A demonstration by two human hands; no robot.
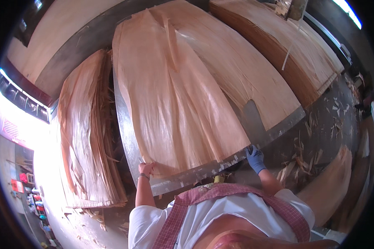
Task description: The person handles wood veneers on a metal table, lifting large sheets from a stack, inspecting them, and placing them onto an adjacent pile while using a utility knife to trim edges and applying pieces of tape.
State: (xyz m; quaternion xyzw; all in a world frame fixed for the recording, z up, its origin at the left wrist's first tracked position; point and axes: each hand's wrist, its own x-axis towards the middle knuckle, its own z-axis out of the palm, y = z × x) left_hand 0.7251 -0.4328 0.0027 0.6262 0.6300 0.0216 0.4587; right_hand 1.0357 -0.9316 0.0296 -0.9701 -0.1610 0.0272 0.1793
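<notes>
grey tabletop (pixel 253 118), veneer sheet (pixel 183 108) on it. near edge: left hand (pixel 146 169) pinching sheet's left corner, gloved right hand (pixel 254 158) at right corner, can't tell if gripping.

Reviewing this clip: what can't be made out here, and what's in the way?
Head view: most of the grey table, hidden under veneer sheets.
Head view: whether the left hand and gloved right hand pinch the sheets, too small to tell.
Head view: the right veneer stack's far end, cut off by the top edge.
Head view: coloured objects at far left, too small and blurred.
</notes>
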